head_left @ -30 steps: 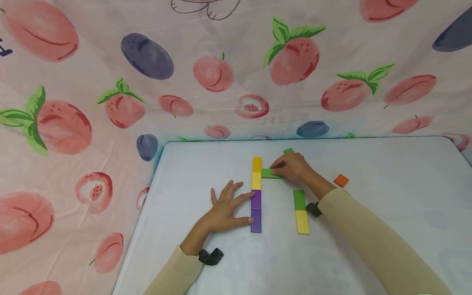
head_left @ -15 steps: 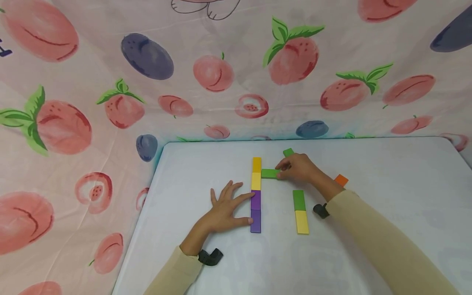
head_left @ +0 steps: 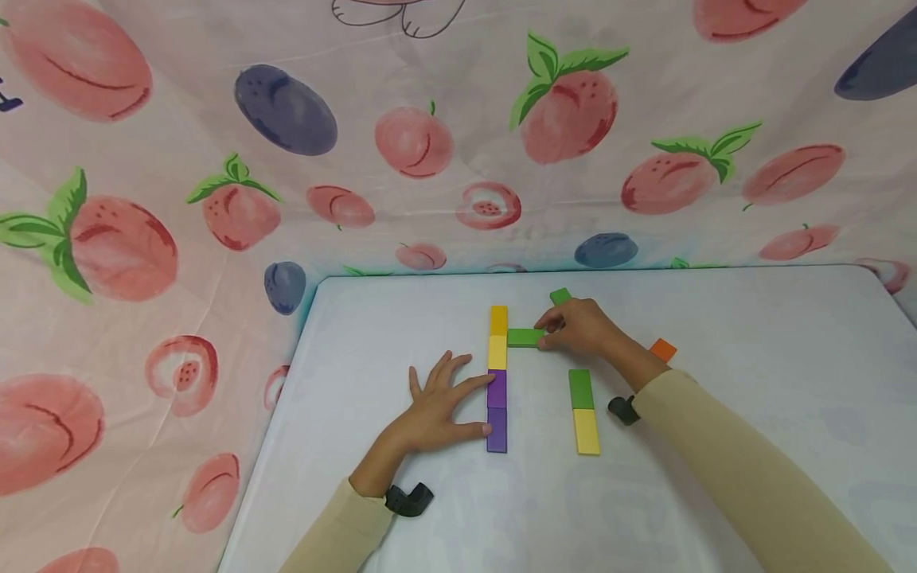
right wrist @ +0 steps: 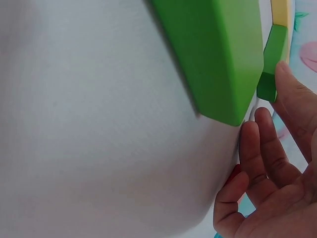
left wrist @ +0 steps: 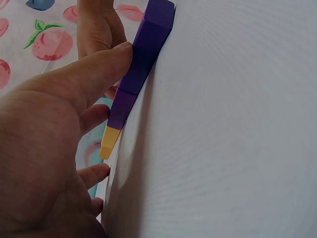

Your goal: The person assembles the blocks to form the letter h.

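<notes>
On the pale desk (head_left: 752, 358) a line of 4 flat blocks runs away from the person: an orange-yellow block (head_left: 499, 319) at the far end, a yellow block (head_left: 497, 352), then 2 purple blocks (head_left: 497, 409) nearest them. The left hand (head_left: 437, 407) lies flat beside the purple pair, fingers straight and spread, thumb and forefinger tips pressed against their side, as it seems to keep the line from sliding while something is pushed in from the other side. The left wrist view shows the thumb (left wrist: 94, 74) flat against the purple edge.

The right hand (head_left: 579, 326) has its fingers curled in a grip around the right end of a green block (head_left: 524, 337). That block lies crosswise on the desk, its left end butted against the line where the orange-yellow and yellow blocks meet, like a rung set at a right angle. In the right wrist view only the fingertips (right wrist: 290, 87) show against it, so the pinch reads mainly from the head view.

Just beyond the right hand, a small green block (head_left: 560, 296) peeks out. Nearer the person, a second short line stands apart from the first: another green block (head_left: 581, 388) with a yellow one (head_left: 587, 431) touching its near end. An orange block (head_left: 663, 349) lies alone by the right sleeve. A fruit-printed cloth (head_left: 215, 159) hangs behind the desk.
</notes>
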`<state>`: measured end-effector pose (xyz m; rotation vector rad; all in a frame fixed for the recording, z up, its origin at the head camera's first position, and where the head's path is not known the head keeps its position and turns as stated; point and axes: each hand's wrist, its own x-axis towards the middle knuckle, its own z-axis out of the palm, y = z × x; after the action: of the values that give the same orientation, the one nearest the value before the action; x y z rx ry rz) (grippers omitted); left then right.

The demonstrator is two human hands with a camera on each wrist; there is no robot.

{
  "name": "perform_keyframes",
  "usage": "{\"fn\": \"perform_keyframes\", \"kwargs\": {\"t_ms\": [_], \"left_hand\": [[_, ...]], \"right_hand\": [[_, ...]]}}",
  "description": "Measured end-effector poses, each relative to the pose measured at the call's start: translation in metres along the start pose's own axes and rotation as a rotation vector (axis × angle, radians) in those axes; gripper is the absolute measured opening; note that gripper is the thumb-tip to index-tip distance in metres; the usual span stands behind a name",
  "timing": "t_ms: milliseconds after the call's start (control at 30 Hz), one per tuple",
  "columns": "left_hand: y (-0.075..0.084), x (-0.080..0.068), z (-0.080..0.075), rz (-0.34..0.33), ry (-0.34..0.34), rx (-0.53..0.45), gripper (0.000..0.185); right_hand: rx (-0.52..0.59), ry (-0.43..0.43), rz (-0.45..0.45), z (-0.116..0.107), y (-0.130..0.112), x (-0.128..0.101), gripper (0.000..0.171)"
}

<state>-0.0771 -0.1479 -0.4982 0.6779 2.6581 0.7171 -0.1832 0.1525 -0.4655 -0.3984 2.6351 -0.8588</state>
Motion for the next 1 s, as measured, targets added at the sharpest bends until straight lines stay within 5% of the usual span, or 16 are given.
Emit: {"fn": "perform_keyframes", "kwargs": {"t_ms": [1000], "left_hand": [[0.0044,0.0031,-0.0011,-0.013,0.006,-0.017,0.075]], "right_hand": [[0.017,-0.015,0.0,-0.0042,0.0037,0.003,0.032]]}}
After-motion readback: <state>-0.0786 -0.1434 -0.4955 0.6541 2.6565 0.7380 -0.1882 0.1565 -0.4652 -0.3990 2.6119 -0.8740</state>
